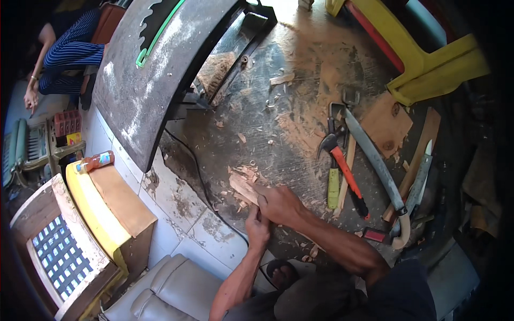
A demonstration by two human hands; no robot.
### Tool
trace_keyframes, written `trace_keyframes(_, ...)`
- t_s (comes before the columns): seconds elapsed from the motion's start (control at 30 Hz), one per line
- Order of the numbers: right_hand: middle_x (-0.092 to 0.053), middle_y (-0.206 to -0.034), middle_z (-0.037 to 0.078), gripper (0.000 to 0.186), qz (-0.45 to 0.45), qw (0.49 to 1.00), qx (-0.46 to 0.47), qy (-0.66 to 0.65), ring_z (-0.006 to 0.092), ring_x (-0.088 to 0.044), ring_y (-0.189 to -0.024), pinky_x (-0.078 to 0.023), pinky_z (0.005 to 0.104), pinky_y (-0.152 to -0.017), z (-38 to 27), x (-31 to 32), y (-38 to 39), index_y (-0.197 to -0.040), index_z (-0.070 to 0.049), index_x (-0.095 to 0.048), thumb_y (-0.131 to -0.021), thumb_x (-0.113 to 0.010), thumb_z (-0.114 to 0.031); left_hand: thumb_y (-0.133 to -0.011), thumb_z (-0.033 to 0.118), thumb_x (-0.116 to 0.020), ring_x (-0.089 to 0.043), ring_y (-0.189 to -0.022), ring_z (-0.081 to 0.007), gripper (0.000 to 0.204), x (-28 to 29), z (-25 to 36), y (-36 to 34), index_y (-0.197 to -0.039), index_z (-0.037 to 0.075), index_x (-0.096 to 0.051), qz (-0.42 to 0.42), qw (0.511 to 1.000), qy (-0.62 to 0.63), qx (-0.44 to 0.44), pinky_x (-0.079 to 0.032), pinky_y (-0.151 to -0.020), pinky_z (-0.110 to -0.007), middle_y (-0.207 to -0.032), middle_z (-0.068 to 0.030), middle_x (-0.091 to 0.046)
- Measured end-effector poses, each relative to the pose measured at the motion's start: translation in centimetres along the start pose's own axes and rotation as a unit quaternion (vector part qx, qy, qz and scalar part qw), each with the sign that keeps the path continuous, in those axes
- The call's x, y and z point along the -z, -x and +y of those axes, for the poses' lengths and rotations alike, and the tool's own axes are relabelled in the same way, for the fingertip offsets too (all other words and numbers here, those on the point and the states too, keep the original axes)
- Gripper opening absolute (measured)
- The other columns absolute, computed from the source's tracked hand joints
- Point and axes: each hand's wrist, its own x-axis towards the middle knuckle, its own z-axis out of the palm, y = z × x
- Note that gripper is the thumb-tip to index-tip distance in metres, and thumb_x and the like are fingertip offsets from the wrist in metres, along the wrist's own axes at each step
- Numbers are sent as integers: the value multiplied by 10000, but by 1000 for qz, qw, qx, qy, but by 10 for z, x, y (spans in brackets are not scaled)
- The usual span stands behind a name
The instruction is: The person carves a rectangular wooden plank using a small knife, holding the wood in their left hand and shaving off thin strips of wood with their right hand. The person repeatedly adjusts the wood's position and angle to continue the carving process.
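Observation:
Low over the dark, shaving-strewn surface, a pale piece of wood (242,185) points away from me. My right hand (281,206) is closed around its near end, with a finger along the wood. Just below, my left hand (257,230) is closed at the same end, its fingers touching the right hand. Whether a small tool sits within the fingers is hidden. Curled wood shavings (249,172) lie around the far tip. To the right rest a hammer (347,172) with an orange handle, a yellow-green handle (333,190) and a long curved blade (375,160) with a tan grip.
A saw table (126,85) with a toothed blade stands upper left; a black cable (201,179) runs below it. Boards (388,124) and a pale blade (420,179) lie right, under a yellow frame (428,64). A bottle (96,161) lies left; another person (69,53) sits beyond.

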Motion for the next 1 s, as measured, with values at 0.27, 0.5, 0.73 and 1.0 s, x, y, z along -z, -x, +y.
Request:
trace_keyframes(0.27, -695, -859, 263, 333, -10, 1000, -22, -9, 471, -692, -783, -563, 578, -710, 4, 4, 11, -1220, -83, -669, -953, -540, -234, -1044, 184, -592, -602, -1007, -138, 367, -4, -3, -8, -1344, -29, -586, 2, 999, -27, -44, -489, -884, -290, -1129, -84, -703)
trace_keyframes(0.5, -697, -850, 273, 380, -10, 999, -23, -20, 489, -688, -797, -566, 570, -727, 1, 9, 22, -1308, -117, -626, -957, -532, -228, -1059, 128, -536, -620, -1077, -163, 361, 4, -2, -8, -1384, -28, -559, 5, 1000, 5, 10, -491, -938, -305, -1188, -125, -694)
trace_keyframes(0.73, -698, -842, 273, 353, -17, 999, -45, -10, 490, -687, -778, -561, 581, -703, 3, 9, 18, -1272, -113, -638, -952, -548, -232, -1061, 225, -596, -573, -1153, -149, 426, -1, -3, -8, -1393, -39, -556, -6, 999, 41, 7, -453, -1005, -288, -1299, -97, -639)
trace_keyframes(1.0, -669, -713, 286, 271, 11, 999, 0, -31, 489, -688, -676, -567, 572, -617, 14, 16, 38, -1119, -37, -658, -965, -541, -226, -1058, 349, -605, -589, -967, -131, 457, -6, 24, -4, -1359, 7, -562, 2, 998, 34, 44, -483, -880, -276, -1107, -46, -660)
